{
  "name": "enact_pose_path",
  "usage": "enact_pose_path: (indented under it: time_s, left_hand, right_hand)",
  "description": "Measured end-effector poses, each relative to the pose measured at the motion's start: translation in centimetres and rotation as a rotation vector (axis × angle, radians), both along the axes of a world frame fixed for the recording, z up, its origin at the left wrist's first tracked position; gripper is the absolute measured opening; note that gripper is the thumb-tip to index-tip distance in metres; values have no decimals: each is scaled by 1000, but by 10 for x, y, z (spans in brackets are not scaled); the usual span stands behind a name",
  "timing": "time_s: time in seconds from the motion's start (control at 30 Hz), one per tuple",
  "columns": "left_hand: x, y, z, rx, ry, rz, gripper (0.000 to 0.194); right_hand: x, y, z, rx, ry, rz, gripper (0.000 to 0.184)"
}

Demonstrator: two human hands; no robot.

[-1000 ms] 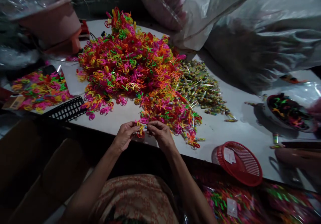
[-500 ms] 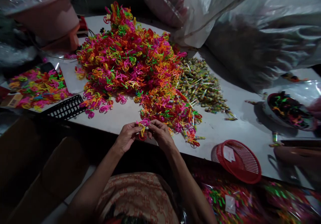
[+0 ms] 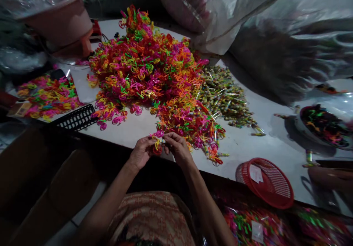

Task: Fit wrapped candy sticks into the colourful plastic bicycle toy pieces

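Observation:
Near the table's front edge, my left hand (image 3: 142,151) pinches a small plastic toy (image 3: 157,143) with yellow, pink and red parts. Close against it, my right hand (image 3: 177,147) has thumb and fingers closed on a small pale printed tube (image 3: 162,141), which meets the toy's yellow part. Whether the two pieces are joined cannot be made out. Just beyond my hands rises a large heap of bright plastic toys (image 3: 149,69) in pink, orange, yellow, red and green. To its right lies a pile of small printed tubes in clear wrap (image 3: 224,95).
A red mesh basket (image 3: 267,183) stands at the front edge on the right. Left are a black slotted tray (image 3: 77,118), more plastic pieces (image 3: 49,95) and a pink tub (image 3: 59,21). Large filled sacks (image 3: 275,47) line the back. A bowl of pieces (image 3: 325,126) sits far right.
The view has shifted slightly, so the table's things sit a little further right and lower. My hands stay together on the same pieces; the pale tube shows more between my right fingers.

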State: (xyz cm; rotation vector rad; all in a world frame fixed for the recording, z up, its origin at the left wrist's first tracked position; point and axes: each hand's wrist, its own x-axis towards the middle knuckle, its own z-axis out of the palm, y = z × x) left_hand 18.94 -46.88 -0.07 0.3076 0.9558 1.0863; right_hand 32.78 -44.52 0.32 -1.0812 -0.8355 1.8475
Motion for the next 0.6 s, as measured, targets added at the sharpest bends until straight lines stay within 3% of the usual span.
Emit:
enact_pose_path:
  time_s: [0.2,0.3,0.5,0.6]
  left_hand:
    - [2,3,1,23,-67,-68,24]
    - [4,0,0,24,-71,-65,26]
    - [7,-6,-3,120,204,146,26]
    - [-1,1,-2,125,289,122,30]
  right_hand:
    - [0,-1,0,-21,21,45,29]
    - [-1,-2,6,43,-64,2,28]
    - [-7,-6,15,287,-320,-30,24]
    - [-15,1,10,349,-373,-38,23]
